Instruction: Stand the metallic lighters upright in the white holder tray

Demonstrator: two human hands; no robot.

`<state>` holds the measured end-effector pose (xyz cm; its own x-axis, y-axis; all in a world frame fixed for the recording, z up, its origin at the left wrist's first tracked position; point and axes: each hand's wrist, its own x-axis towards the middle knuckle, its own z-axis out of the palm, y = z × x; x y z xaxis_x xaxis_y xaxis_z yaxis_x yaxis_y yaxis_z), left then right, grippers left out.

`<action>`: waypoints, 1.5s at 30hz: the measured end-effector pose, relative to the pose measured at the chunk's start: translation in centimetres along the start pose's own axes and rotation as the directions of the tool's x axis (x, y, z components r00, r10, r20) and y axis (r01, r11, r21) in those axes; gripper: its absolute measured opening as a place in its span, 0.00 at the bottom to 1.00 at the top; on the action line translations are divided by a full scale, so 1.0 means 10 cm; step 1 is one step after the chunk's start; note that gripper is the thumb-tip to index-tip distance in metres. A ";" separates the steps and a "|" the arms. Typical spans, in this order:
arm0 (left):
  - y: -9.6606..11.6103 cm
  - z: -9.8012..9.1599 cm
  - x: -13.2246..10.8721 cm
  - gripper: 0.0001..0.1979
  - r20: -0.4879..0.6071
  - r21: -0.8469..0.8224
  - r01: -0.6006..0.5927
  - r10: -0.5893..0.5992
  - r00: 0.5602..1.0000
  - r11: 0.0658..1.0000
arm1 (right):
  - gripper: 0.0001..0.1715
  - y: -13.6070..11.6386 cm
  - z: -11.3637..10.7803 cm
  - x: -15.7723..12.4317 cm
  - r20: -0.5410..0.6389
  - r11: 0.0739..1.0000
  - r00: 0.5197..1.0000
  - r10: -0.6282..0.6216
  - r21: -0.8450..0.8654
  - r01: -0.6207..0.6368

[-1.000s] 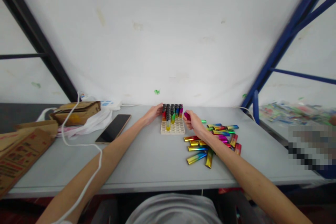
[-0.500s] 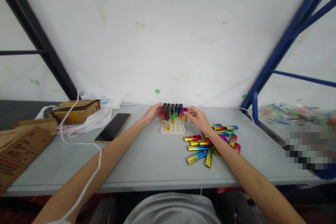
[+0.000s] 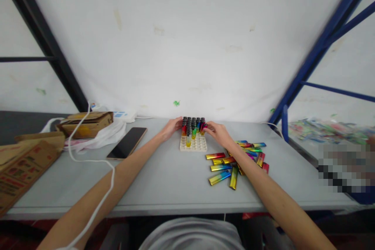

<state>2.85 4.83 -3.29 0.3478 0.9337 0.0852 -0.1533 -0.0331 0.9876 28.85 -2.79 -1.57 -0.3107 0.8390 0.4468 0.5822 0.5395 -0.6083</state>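
Observation:
A white tray with rows of round holes [image 3: 197, 149] lies near the wall. Several shiny, coloured metallic tubes with dark tops [image 3: 189, 127] stand upright in its back and left rows. My left hand [image 3: 173, 127] is at the tray's far left corner, its fingers stretched out against the standing tubes, the tips partly hidden. At the tray's right side, my right hand [image 3: 217, 131] pinches a magenta metallic tube [image 3: 205, 126] beside the back row; its lower part is hidden from sight. A loose heap of similar tubes [image 3: 219, 177] lies on the table under my right forearm.
A phone [image 3: 127, 143] lies on the grey table [image 3: 164, 183] to the left. Farther left are cardboard boxes [image 3: 84, 124], a white plastic bag [image 3: 101, 136] and a power strip [image 3: 124, 116]. A white cable [image 3: 112, 175] hangs across my left forearm. A blue frame [image 3: 316, 52] rises at right.
My right hand has moved slightly left and brought the magenta tube closer to the standing tubes. My left hand has stayed by the tray. The whole view has shifted slightly.

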 end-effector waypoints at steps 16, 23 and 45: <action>-0.03 0.00 0.02 0.23 -0.016 -0.003 0.003 -0.003 1.000 1.000 | 0.23 -0.10 -0.80 -0.34 0.546 0.990 0.828 0.127 -0.119 -0.074; -0.03 0.00 0.02 0.22 -0.021 -0.008 0.006 -0.006 1.000 1.000 | 0.23 -0.13 -0.69 -0.37 0.585 0.992 0.809 0.061 -0.126 0.016; -0.04 0.01 0.03 0.24 -0.016 -0.005 -0.013 0.013 1.000 1.000 | 0.23 -0.10 -0.42 -0.30 0.066 0.703 0.946 0.316 0.654 -0.280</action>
<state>3.15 5.12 -3.66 0.3312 0.9387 0.0957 -0.1626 -0.0431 0.9857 32.30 -6.12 0.46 -0.1591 0.9694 0.1872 0.0051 0.1904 -0.9817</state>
